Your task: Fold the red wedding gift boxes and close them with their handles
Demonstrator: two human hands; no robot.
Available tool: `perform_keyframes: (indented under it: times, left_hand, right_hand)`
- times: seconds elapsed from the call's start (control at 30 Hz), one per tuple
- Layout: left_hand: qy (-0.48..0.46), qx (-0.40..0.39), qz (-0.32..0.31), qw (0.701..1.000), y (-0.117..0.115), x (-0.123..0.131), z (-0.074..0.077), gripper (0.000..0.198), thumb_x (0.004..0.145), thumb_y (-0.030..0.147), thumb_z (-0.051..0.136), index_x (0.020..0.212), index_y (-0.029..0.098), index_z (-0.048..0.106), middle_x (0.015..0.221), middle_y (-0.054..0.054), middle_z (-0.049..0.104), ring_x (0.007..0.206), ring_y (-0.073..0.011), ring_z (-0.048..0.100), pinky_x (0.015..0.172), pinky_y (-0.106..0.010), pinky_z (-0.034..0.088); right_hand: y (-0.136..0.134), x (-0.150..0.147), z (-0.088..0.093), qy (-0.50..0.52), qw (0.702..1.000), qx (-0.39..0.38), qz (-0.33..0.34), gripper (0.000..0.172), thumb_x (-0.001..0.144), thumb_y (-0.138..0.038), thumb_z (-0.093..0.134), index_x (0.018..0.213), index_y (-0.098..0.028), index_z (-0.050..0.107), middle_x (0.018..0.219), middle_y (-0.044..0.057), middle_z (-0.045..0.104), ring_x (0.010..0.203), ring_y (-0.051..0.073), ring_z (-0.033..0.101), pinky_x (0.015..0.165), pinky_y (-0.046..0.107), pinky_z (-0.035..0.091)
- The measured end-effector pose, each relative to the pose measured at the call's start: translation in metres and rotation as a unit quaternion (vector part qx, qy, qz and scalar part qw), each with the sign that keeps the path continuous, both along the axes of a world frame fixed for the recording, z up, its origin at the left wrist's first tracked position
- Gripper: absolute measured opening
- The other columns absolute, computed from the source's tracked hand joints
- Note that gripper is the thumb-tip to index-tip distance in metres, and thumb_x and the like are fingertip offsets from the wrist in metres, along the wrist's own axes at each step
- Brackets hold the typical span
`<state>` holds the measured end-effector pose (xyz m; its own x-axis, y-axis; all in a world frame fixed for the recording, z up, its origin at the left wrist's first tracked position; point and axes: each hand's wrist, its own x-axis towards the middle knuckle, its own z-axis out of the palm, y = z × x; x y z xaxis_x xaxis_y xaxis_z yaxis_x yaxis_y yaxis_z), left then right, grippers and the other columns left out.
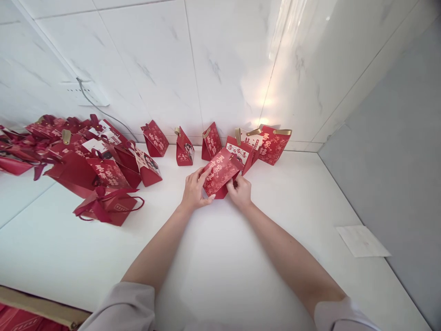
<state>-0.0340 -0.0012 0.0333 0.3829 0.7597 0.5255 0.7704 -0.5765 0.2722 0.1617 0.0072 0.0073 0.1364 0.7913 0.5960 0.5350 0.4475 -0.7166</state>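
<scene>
Between my hands, a red paper gift box point(221, 174) with pale printed characters tilts above the white table. My left hand point(195, 189) grips its left side, thumb at the lower edge and fingers along the face. On the right side, my right hand point(239, 189) has its fingers curled at the box's open side edge; the fingertips are partly hidden there. Just behind stands a red box with a white label point(237, 149) and a gold loop. A red box with a gold ribbon point(274, 145) is farther right, against the wall.
Several small red boxes, among them a narrow one point(185, 147), line the tiled wall. A pile of red boxes point(70, 172) covers the left side, with a ribboned box point(109, 204) in front. White paper point(362, 241) lies at right. A cardboard carton point(44, 305) sits lower left.
</scene>
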Motion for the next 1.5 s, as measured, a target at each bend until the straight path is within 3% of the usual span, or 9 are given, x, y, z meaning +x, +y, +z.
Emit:
perform_keyframes:
  times: [0.2,0.37,0.53,0.77,0.93,1.03,1.2,1.37,1.5]
  left_hand:
    - [-0.038,-0.01,0.013,0.999,-0.002,0.003,-0.002,0.085,0.073,0.068,0.048,0.143,0.019,0.041,0.14,-0.016,0.043,0.126,-0.0346,0.044,0.104,-0.046,0.033]
    - [-0.15,-0.054,-0.013,0.987,0.0,0.009,-0.005,0.077,0.084,0.068,0.029,0.141,0.017,0.039,0.137,-0.015,0.049,0.126,-0.0303,0.047,0.103,-0.043,0.037]
    - [-0.208,-0.059,-0.057,0.975,0.003,0.01,-0.007,0.071,0.087,0.064,0.032,0.14,0.018,0.039,0.137,-0.014,0.051,0.125,-0.0293,0.049,0.105,-0.042,0.038]
    - [-0.309,-0.085,-0.07,0.945,0.008,0.009,-0.017,0.067,0.085,0.059,0.045,0.138,0.018,0.045,0.137,-0.015,0.051,0.126,-0.0313,0.049,0.106,-0.044,0.038]
    - [-0.451,-0.186,-0.101,0.867,0.009,0.014,-0.025,0.068,0.084,0.065,0.045,0.132,0.018,0.053,0.13,-0.012,0.059,0.117,-0.0303,0.057,0.098,-0.042,0.047]
    - [-0.518,-0.262,-0.064,0.812,0.012,0.014,-0.027,0.062,0.086,0.063,0.045,0.117,0.013,0.065,0.116,-0.012,0.068,0.112,-0.0297,0.061,0.095,-0.041,0.05]
    - [-0.507,-0.205,0.026,0.837,0.018,0.007,-0.026,0.058,0.087,0.052,0.055,0.135,0.02,0.053,0.128,-0.009,0.063,0.12,-0.0253,0.057,0.104,-0.039,0.045]
    - [-0.528,-0.196,-0.026,0.826,0.02,0.009,-0.022,0.058,0.093,0.058,0.038,0.141,0.025,0.046,0.149,-0.002,0.044,0.141,-0.0224,0.036,0.117,-0.035,0.031]
    - [-0.52,-0.207,0.005,0.829,0.018,0.009,-0.02,0.056,0.091,0.055,0.045,0.14,0.028,0.044,0.144,-0.004,0.049,0.137,-0.0225,0.041,0.114,-0.036,0.035]
  right_hand:
    - [-0.001,-0.001,0.001,0.009,1.0,-0.017,0.012,0.024,0.09,-0.035,0.044,0.069,-0.022,0.046,0.059,-0.001,0.053,0.052,0.015,0.047,0.054,0.028,0.036]
    - [-0.008,-0.004,0.006,-0.008,0.996,-0.017,0.084,0.027,0.093,-0.04,0.043,0.074,-0.022,0.048,0.065,-0.001,0.053,0.058,0.015,0.05,0.058,0.027,0.038]
    - [-0.008,-0.003,0.005,0.01,0.994,-0.015,0.107,0.032,0.098,-0.044,0.035,0.081,-0.022,0.05,0.071,0.001,0.055,0.064,0.017,0.053,0.063,0.028,0.041]
    - [0.002,-0.005,0.0,0.063,0.986,-0.031,0.152,0.044,0.099,-0.05,0.03,0.124,-0.019,0.048,0.12,0.013,0.059,0.108,0.024,0.058,0.092,0.038,0.047]
    - [0.006,-0.005,-0.003,0.101,0.96,-0.124,0.231,0.06,0.097,-0.054,0.034,0.147,-0.023,0.029,0.152,0.011,0.036,0.13,0.025,0.047,0.107,0.043,0.04]
    - [0.008,-0.004,-0.004,0.107,0.961,-0.149,0.208,0.071,0.095,-0.057,0.039,0.153,-0.023,0.017,0.157,0.008,0.027,0.141,0.025,0.033,0.116,0.045,0.028]
    - [0.009,-0.004,-0.003,0.1,0.973,-0.153,0.141,0.091,0.087,-0.057,0.054,0.155,-0.021,0.005,0.154,0.013,0.034,0.138,0.029,0.038,0.113,0.048,0.032]
    - [0.008,-0.007,-0.002,0.05,0.978,-0.106,0.17,0.068,0.09,-0.053,0.05,0.148,-0.021,0.032,0.148,0.01,0.043,0.136,0.027,0.041,0.114,0.044,0.031]
    - [0.01,-0.005,-0.002,0.079,0.967,-0.133,0.203,0.054,0.093,-0.052,0.044,0.139,-0.022,0.041,0.141,0.01,0.05,0.127,0.025,0.05,0.108,0.041,0.037]
